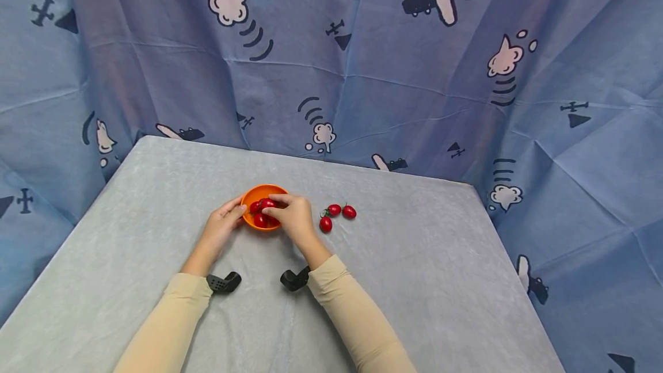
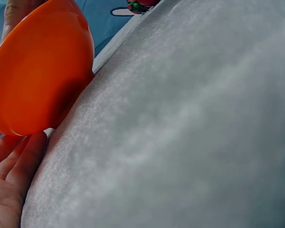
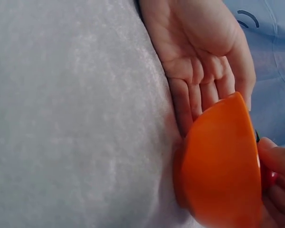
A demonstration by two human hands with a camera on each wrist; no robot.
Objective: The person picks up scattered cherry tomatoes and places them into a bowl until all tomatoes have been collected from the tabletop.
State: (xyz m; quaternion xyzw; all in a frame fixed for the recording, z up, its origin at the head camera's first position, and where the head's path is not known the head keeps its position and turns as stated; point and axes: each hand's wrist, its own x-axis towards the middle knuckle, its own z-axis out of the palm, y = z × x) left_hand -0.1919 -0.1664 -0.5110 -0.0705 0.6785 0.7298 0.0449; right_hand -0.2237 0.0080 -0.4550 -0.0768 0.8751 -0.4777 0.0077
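Observation:
A small orange bowl point(image 1: 252, 195) stands near the middle of the grey table and holds several red cherry tomatoes point(image 1: 260, 220). My left hand point(image 1: 234, 212) lies at the bowl's left side, its straight fingers point(image 3: 199, 90) flat against the wall of the bowl point(image 3: 221, 161). My right hand point(image 1: 275, 201) reaches over the bowl from the right and pinches a cherry tomato point(image 1: 267, 203) just above the ones inside. In the right wrist view a bit of that red tomato point(image 3: 270, 179) shows between my right fingers point(image 3: 278, 159). The left wrist view shows the bowl point(image 2: 38, 71) close up above my left fingers point(image 2: 16, 161).
Three more cherry tomatoes point(image 1: 335, 210) with green stems lie on the table point(image 1: 414, 281) just right of the bowl. A blue cloth printed with planes and clouds point(image 1: 362, 62) hangs behind and around the table. Black wrist cameras point(image 1: 224, 282) sit at both sleeves.

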